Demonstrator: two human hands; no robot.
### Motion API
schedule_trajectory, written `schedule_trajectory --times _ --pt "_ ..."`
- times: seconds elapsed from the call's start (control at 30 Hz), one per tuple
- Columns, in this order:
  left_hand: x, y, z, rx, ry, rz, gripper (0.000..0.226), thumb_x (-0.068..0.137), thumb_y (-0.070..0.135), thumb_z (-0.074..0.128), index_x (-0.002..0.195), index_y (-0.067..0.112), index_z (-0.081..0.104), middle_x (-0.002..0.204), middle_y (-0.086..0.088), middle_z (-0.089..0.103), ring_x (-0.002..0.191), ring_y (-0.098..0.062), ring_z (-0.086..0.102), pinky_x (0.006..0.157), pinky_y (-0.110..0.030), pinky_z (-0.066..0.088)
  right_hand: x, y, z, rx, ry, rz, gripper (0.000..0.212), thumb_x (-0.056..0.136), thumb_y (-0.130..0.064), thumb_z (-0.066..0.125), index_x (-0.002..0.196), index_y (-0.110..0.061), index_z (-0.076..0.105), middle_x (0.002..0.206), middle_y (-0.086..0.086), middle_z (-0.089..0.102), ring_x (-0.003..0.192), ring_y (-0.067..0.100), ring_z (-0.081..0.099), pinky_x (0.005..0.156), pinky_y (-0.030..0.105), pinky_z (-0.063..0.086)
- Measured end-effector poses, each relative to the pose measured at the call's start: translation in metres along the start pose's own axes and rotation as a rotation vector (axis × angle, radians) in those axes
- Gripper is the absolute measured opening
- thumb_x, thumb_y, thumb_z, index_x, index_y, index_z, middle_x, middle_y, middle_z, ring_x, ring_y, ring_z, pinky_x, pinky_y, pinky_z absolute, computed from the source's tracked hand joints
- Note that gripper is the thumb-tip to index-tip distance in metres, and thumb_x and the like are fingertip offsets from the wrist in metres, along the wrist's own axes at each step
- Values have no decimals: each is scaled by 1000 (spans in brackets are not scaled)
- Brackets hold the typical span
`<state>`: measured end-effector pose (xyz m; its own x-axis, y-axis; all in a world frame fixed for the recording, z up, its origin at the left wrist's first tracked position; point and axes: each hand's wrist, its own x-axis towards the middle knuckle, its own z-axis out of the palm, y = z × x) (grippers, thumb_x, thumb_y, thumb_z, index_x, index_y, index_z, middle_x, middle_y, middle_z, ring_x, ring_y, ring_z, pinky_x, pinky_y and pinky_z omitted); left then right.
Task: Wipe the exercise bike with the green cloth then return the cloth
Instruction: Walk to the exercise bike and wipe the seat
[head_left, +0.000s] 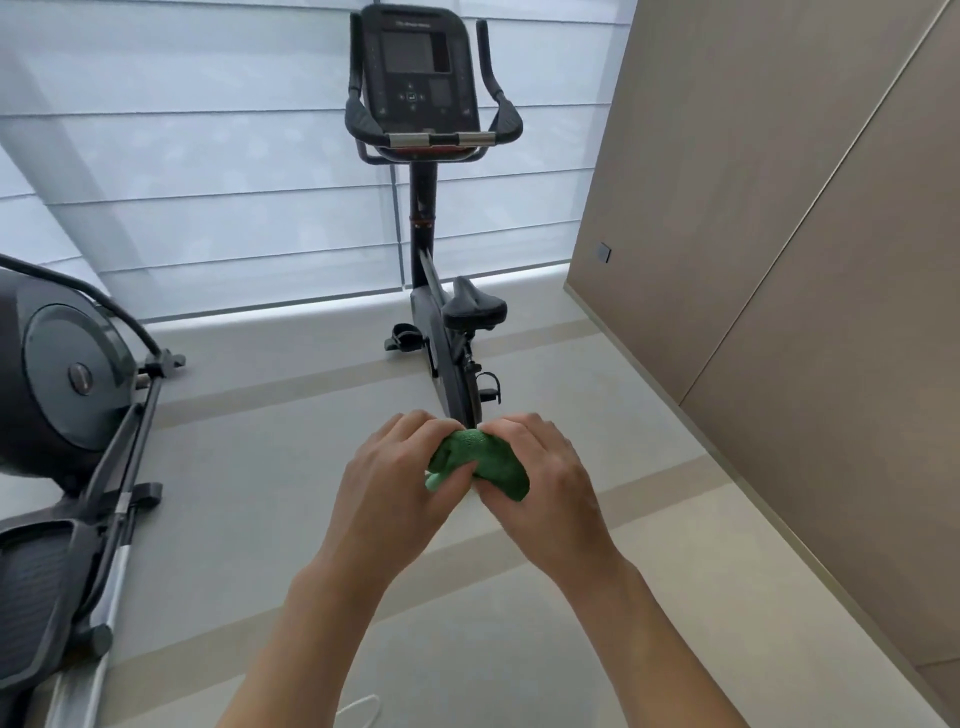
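Both your hands are out in front of you, low in the head view, meeting over the floor (291, 457). Your left hand (395, 483) has its fingers curled over the top of the green cloth (480, 460), thumb pressed into the cloth's lower left edge. Your right hand (545, 478) grips the cloth from the other side, fingers bent over it and thumb tucked underneath. The cloth is bunched into a wad between the two hands, held in the air; only its middle and a lower right corner show, the rest is covered by fingers.

The exercise bike (431, 218) stands upright straight ahead of you, beyond the hands, facing the window blinds (208, 197). Its console (418, 67) is dark, with handlebars (506, 111) curving out at either side. The saddle (475, 304) sits lower and nearer to you, and the rear of the frame runs down until the cloth hides it. A pedal (488, 389) with a strap shows on the right side of the frame, another on the left near the window ledge. The cloth touches no part of the bike that you can make out; the overlap looks like line of sight only.

A second machine (67, 374), an elliptical by its round housing and foot platform, stands at your left. A panelled wall (779, 234) runs along your right.
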<state>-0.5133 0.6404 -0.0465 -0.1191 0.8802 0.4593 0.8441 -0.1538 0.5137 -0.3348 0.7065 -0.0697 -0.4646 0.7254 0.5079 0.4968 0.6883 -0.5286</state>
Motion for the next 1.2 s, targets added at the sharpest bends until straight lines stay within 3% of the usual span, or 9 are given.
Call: schedule_trajectory --times 0.17,0.3,0.53,0.67,0.8,0.93,1.03,1.13,1.2 --pt "22 -21 3 -85 -37 -9 31 94 38 72 122 27 68 100 22 50 91 -3 50 78 -19 45 30 12 11 79 -43 -15 34 94 -29 72 127 -25 66 118 -17 68 101 3 64 88 38 54" --pt "42 -45 5 -150 -50 -38 38 95 35 74 131 27 67 106 21 56 98 -4 55 86 -20 47 57 30 26 227 -88 71 41 94 -3 71 129 -24 67 113 -13 73 103 7 68 88 35 58" --pt "89 -74 23 -127 9 -90 16 99 27 68 114 29 70 102 20 62 97 -8 62 82 -31 54 123 79 49 420 -304 159 45 96 2 61 122 -34 70 111 -17 74 108 11 69 91 30 59" --pt "133 -85 43 -45 46 -135 10 97 23 70 107 25 70 97 18 60 90 -9 60 76 -33 54 170 114 63 457 -423 138 40 98 -6 65 121 -39 70 115 -22 72 117 8 65 102 38 51" --pt "186 -90 68 7 46 -185 7 98 26 67 105 26 68 97 19 57 87 -8 56 73 -23 49 218 155 67 572 -518 194 47 95 5 54 125 -27 73 119 -14 68 118 14 64 99 51 55" --pt "239 -96 91 34 44 -238 7 99 26 66 106 25 68 97 19 58 85 -7 57 73 -29 53 266 202 62 702 -620 303 36 102 -24 49 128 -32 73 119 -5 74 116 19 70 102 54 56" --pt "274 -98 108 44 65 -258 7 98 24 66 105 24 68 95 18 59 83 -8 59 73 -33 55 294 236 63 651 -678 261 34 95 -52 65 127 -44 70 115 -12 77 114 10 70 99 47 59" --pt "299 -101 119 54 66 -271 9 98 24 66 106 22 68 96 16 60 84 -8 61 74 -32 56 310 260 70 573 -635 237 41 84 -48 77 124 -49 69 111 -20 74 110 3 69 90 40 64" --pt "316 -107 128 59 56 -275 9 99 23 67 107 22 69 97 16 59 85 -9 61 76 -32 56 322 278 75 533 -579 246 35 83 -39 68 117 -47 71 102 -17 75 98 7 73 83 42 65"
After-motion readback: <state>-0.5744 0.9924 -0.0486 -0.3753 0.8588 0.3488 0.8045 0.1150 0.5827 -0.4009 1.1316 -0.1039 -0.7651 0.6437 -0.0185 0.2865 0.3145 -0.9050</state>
